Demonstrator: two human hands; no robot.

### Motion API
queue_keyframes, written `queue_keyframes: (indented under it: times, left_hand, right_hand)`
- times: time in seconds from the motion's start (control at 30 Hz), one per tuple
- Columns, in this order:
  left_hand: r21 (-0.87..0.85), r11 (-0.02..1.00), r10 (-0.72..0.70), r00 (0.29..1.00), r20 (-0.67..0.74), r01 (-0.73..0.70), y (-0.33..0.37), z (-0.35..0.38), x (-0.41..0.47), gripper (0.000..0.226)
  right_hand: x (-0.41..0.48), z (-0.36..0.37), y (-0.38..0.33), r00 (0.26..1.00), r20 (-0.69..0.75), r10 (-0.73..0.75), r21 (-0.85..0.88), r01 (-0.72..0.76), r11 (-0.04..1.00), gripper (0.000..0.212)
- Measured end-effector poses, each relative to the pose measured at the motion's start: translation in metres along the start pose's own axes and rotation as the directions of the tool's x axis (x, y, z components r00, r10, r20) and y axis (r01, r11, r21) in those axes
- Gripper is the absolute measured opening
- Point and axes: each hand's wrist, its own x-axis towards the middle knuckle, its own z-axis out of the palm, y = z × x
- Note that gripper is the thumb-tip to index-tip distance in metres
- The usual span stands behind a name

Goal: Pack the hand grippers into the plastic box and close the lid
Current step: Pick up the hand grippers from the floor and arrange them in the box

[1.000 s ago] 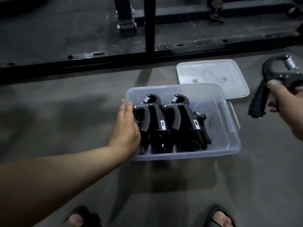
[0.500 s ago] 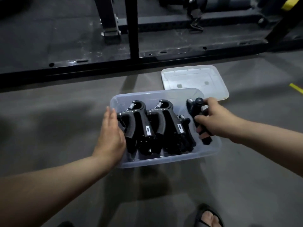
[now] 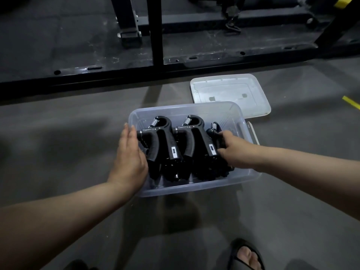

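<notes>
Packing is nearing completion: you are holding your left hand (image 3: 128, 152) flat, fingers straight and together, against the leftmost hand gripper (image 3: 161, 141), which is standing in the plastic box (image 3: 194, 187) beside a second hand gripper (image 3: 196, 141). Your right hand (image 3: 231, 151) is gripping a third hand gripper (image 3: 214, 129), fingers curled round it, low at the box's right end and not yet released. The lid (image 3: 229, 94) is lying on the floor (image 3: 58, 143) behind the box; fitting it is apparently all that is remaining.
</notes>
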Motion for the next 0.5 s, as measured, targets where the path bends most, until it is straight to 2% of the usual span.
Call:
queue_keyframes:
  times: [0.1, 0.17, 0.27, 0.4, 0.5]
  left_hand:
    - [-0.008, 1.000, -0.009, 1.000, 0.001, 0.009, 0.000, 0.000, 0.000, 0.062]
    - [-0.015, 1.000, -0.010, 1.000, 0.004, 0.010, 0.001, 0.000, 0.000, 0.063]
    - [-0.018, 1.000, -0.011, 1.000, 0.008, 0.011, 0.001, 0.000, -0.001, 0.063]
    - [-0.023, 0.999, -0.025, 1.000, 0.016, 0.025, 0.001, -0.001, -0.001, 0.064]
    - [-0.025, 0.999, -0.026, 1.000, 0.014, 0.026, 0.003, -0.002, -0.001, 0.067]
  right_hand:
    - [0.002, -0.007, 0.002, 0.995, -0.082, -0.058, -0.097, 0.050, 0.994, 0.049]
    - [0.002, -0.003, 0.003, 0.995, -0.057, -0.088, -0.154, 0.078, 0.985, 0.057]
    - [0.004, 0.005, 0.006, 0.996, 0.009, -0.088, -0.151, 0.088, 0.984, 0.061]
    - [0.005, -0.005, 0.005, 0.990, 0.042, -0.134, -0.233, 0.140, 0.962, 0.051]
    - [0.003, -0.013, 0.009, 0.950, -0.090, -0.300, -0.329, 0.256, 0.909, 0.040]
